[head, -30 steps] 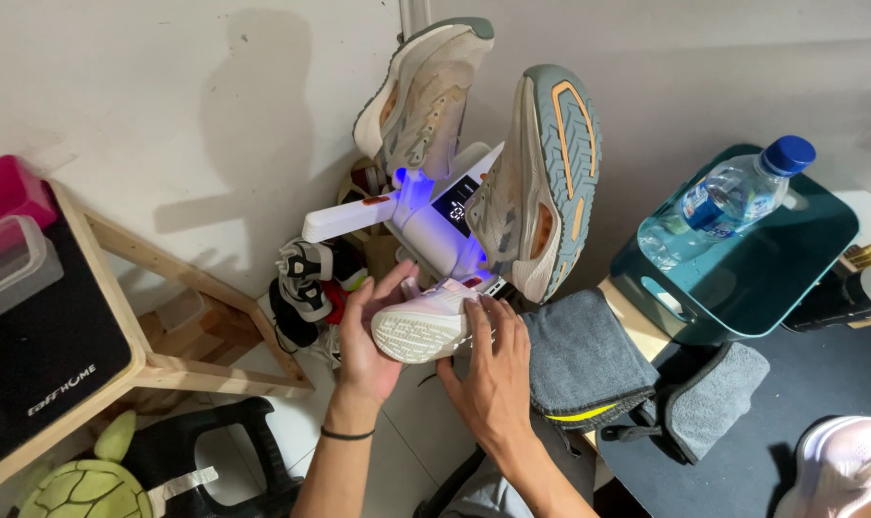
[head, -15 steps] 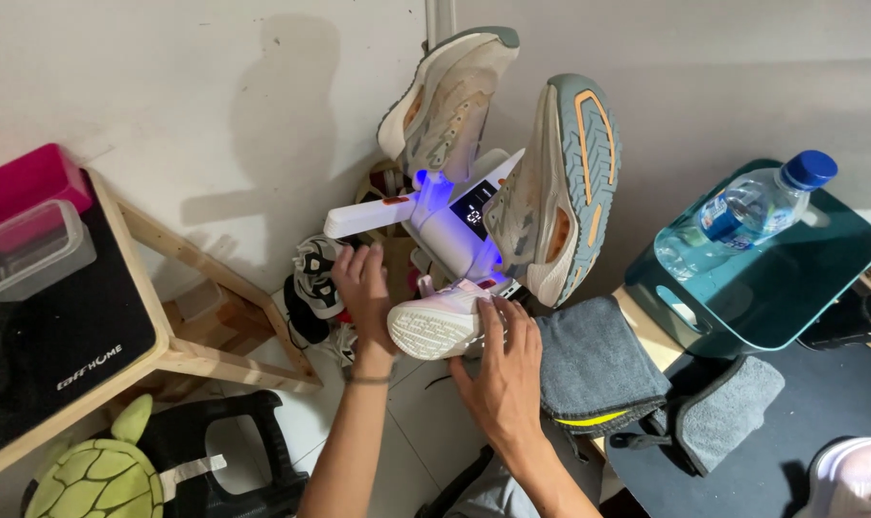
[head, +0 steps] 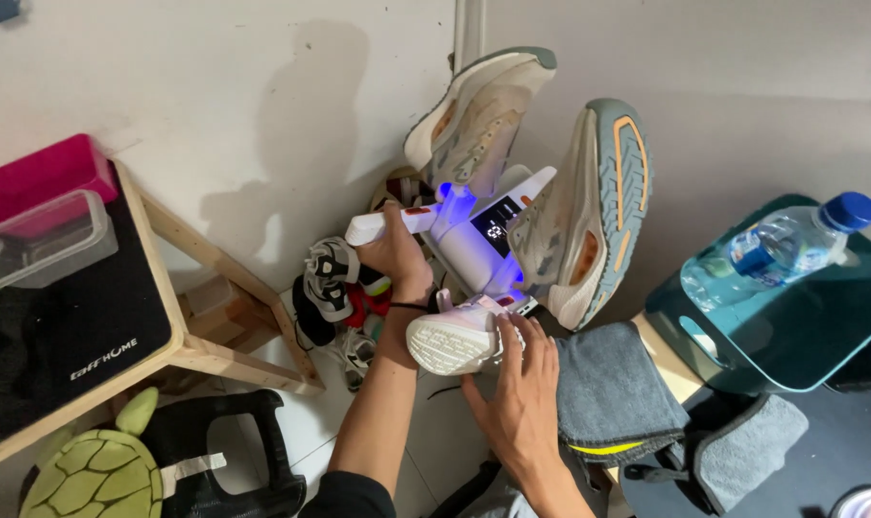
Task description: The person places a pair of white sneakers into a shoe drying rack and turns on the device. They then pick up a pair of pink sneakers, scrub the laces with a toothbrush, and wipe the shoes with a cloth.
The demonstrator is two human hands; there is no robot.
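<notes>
1. My left hand [head: 397, 251] is wrapped around a white arm of the shoe dryer [head: 474, 240], which glows blue by the wall.
2. My right hand [head: 522, 384] lies flat, fingers spread, against the small white sneaker [head: 454, 338] at the dryer's base.
3. Two beige running shoes [head: 589, 211] hang on the upper arms.
4. A grey towel [head: 613, 388] lies just beside my right hand.

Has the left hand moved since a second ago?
Yes. The left hand has gone from the white shoe up to the dryer's white arm.

Two running shoes [head: 541, 182] on the dryer, one white sneaker [head: 454, 338], one water bottle [head: 790, 242].
</notes>
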